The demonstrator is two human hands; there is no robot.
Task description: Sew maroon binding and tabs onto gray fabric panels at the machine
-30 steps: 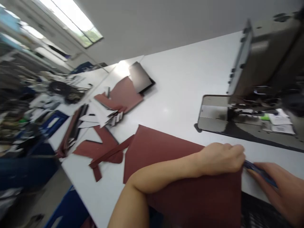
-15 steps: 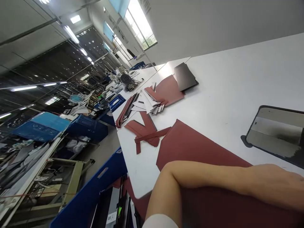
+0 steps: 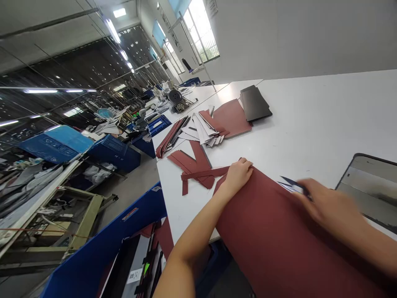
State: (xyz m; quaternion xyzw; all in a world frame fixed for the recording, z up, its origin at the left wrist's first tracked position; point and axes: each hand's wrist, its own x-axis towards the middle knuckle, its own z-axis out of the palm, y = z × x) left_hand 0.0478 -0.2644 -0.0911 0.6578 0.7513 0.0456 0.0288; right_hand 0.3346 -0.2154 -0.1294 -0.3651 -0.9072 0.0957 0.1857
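Note:
A large maroon sheet (image 3: 273, 231), leather-like, lies over the table's near edge and hangs down toward me. At its far left corner my left hand (image 3: 239, 176) is closed on the edge, fingers curled over it. My right hand (image 3: 328, 203), blurred by motion, is closed around a pair of scissors (image 3: 294, 183). Their dark, pointed blades look parted and point left, close by the sheet's far edge. Whether the blades touch the sheet I cannot tell. Left of my left hand, narrow maroon strips (image 3: 198, 171) lie crossed on the table.
On the white table (image 3: 297, 120) are pale cut pieces (image 3: 204, 129), a maroon panel (image 3: 232, 118) and dark panels (image 3: 254, 103). A grey, dark-rimmed tray-like object (image 3: 372, 182) lies at right. Below the left edge stands a blue bin (image 3: 102, 236) holding panels.
My left arm has drawn back from the right, and its hand now grips the sheet's far left corner. My right hand has appeared with scissors. The sheet's far edge is raised somewhat.

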